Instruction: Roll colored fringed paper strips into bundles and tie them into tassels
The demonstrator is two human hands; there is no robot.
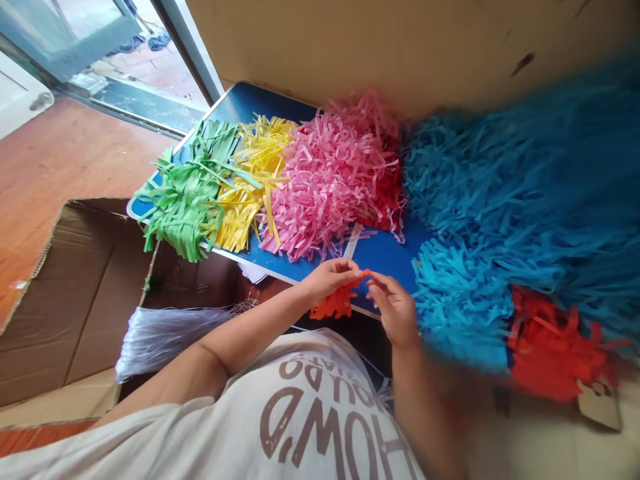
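In front of my body, an orange-red fringed paper tassel [333, 303] hangs from my fingers just off the table's front edge. My left hand [335, 277] is closed in a pinch on its upper part. The fingertips of my right hand [395, 303] are closed on the small twisted end that sticks out between the hands. Beyond them lies a big heap of pink fringed paper [330, 177], with red fringe [387, 200] partly under its right side. Blue fringed paper [460, 307] is piled to the right of my right hand.
Yellow fringe [250, 200] and green fringe [190, 200] lie along the left of the blue table [385, 260]. Another orange-red bundle [555, 347] rests at the right. An open cardboard box [75, 287] stands lower left, with a bundle of white strings [165, 337] over it.
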